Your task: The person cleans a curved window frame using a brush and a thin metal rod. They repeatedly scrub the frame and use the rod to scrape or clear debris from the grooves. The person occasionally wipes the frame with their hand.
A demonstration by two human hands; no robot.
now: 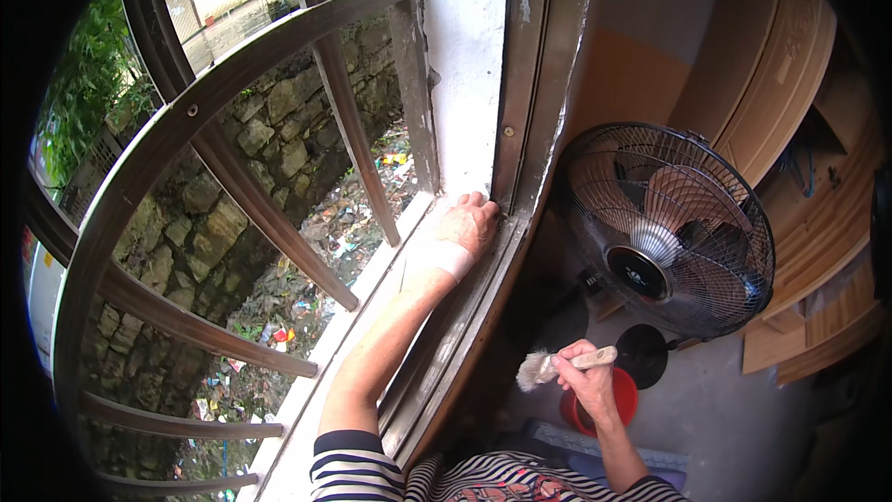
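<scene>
My right hand [585, 380] grips the wooden handle of a flat paintbrush [538, 371], whose pale, splayed bristles point left. Below that hand a red bucket [625, 396] stands on the floor. My left arm stretches along the white window sill [334, 376], and my left hand [468, 226] is at the far corner, where the sill meets the white wall reveal [463, 97]. Its fingers are curled and their tips face away from me, so anything under them is hidden. Beside this hand runs the metal window frame [519, 132] with its sliding track [456, 345].
Curved metal window bars [265, 206] bulge outward on the left, above littered ground [334, 223] and a stone wall [209, 223]. A black electric fan [669, 230] stands at the right. Behind it are wooden boards [822, 223]. Folded blue cloth [627, 457] lies near the bucket.
</scene>
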